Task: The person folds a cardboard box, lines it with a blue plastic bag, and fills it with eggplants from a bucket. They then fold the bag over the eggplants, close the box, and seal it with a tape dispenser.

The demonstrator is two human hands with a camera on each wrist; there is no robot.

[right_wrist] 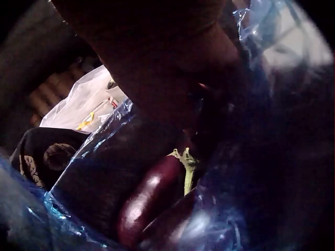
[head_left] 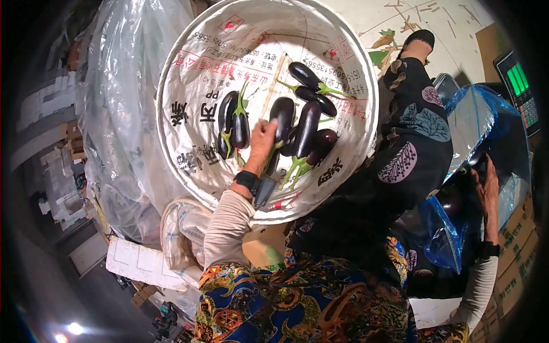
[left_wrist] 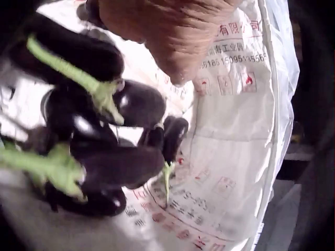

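Observation:
In the head view my left hand point(head_left: 263, 140) reaches into the round white-lined basket point(head_left: 369, 74), its fingers curled against a dark eggplant point(head_left: 282, 117). Several other eggplants with green stems lie around it, among them a long one point(head_left: 309, 128). The left wrist view shows part of the same hand point(left_wrist: 172, 36) above the eggplants point(left_wrist: 125, 164). My right hand point(head_left: 487, 188) is inside a blue plastic bag point(head_left: 449, 228). Deep shadow covers that hand point(right_wrist: 172, 83) in the right wrist view, above a purple eggplant point(right_wrist: 149, 196); its fingertips and any grip are obscured.
Clear plastic sheeting point(head_left: 123, 114) hangs left of the basket. Legs in patterned dark trousers point(head_left: 409, 154) lie between basket and bag. A scale with a green display point(head_left: 517, 80) stands at the upper right, with cardboard boxes point(head_left: 514, 268) below at the right edge.

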